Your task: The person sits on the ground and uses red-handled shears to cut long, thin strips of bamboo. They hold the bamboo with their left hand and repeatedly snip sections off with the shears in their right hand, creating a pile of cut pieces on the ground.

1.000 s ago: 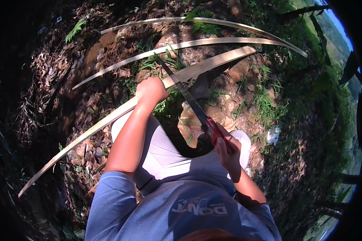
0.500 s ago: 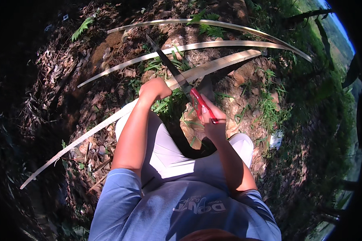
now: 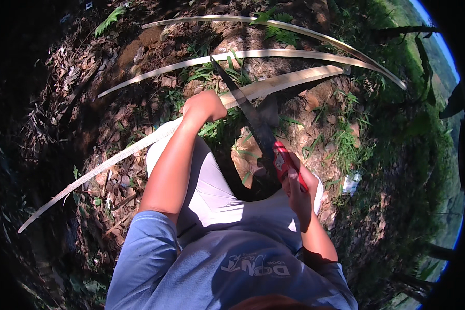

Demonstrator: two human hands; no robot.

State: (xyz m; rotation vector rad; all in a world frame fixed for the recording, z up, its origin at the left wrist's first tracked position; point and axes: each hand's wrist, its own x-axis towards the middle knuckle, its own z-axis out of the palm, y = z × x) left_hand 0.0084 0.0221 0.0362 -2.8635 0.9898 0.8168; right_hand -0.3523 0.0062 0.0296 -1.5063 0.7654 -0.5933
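Note:
My left hand (image 3: 205, 107) is closed round a long pale wooden strip (image 3: 289, 81), perhaps split bamboo, that runs from the lower left to the upper right across my left knee. In my right hand (image 3: 298, 181) is a hand saw (image 3: 249, 111) with a red handle, gripped near my right knee. Its dark blade slants up to the left and crosses the strip just right of my left hand. How deep the teeth sit in the strip, if at all, I cannot tell.
Two more pale strips, a far one (image 3: 212, 19) and a nearer one (image 3: 186, 64), lie on the leaf-strewn ground beyond. A crumpled white wrapper (image 3: 351, 183) is right of my knee. Green plants (image 3: 351, 137) grow at the right, where the ground falls away to a slope.
My right hand has drawn the saw back toward me and to the right, so less blade reaches past the strip. My left hand keeps its grip on the strip.

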